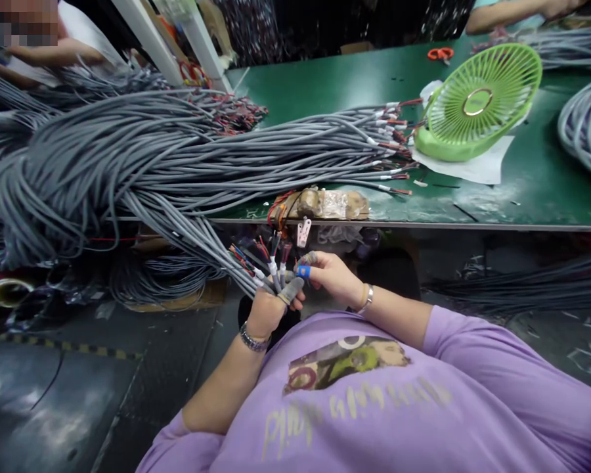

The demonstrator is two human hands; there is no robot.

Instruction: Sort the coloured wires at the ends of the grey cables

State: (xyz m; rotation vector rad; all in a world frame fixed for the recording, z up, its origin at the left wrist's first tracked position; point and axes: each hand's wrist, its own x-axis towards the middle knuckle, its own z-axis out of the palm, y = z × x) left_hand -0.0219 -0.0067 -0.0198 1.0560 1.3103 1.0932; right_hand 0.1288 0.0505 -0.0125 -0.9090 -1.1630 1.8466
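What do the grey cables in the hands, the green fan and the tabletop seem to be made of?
Grey cables: matte, rubbery plastic jackets, bending in loose loops, with red and black cores at the stripped ends. Fan: glossy lime plastic with a moulded grille. Tabletop: a green mat, probably rubber or vinyl, scuffed with a dull sheen.
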